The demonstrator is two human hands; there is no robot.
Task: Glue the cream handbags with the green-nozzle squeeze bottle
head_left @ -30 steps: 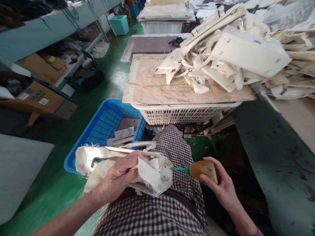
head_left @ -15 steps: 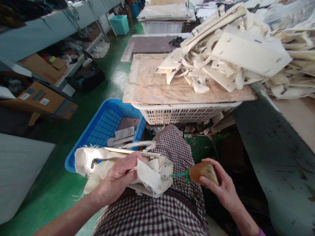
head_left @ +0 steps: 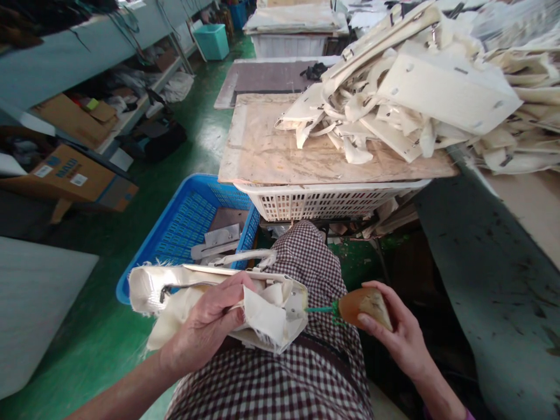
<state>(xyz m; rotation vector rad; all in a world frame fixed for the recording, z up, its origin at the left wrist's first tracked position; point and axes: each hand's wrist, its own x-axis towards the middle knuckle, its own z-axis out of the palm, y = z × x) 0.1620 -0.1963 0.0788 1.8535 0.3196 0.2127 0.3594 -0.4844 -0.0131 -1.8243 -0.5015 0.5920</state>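
My left hand [head_left: 212, 321] is closed on a cream, partly made bag [head_left: 273, 312] that lies across my lap, its cut edges frayed. The fingers pinch the loose fabric by the bag's opening. In my right hand [head_left: 400, 329] is an amber squeeze bottle [head_left: 363, 308] held on its side, with a thin green spout pointing left. The spout's tip reaches the right end of the bag, near small metal studs; whether it touches cannot be made out. A narrow cream strap [head_left: 245, 256] stands up behind the bag.
A blue basket [head_left: 151, 230] with flat pale pieces stands on the floor at the left. Ahead, a board [head_left: 262, 140] rests over a white basket [head_left: 324, 201]. Cream bags [head_left: 446, 87] are heaped on it. Cardboard boxes [head_left: 74, 178] are at the left; a grey panel [head_left: 490, 280] is at the right.
My right hand and the bottle have shifted slightly to the right. The bag and my left hand have hardly moved.
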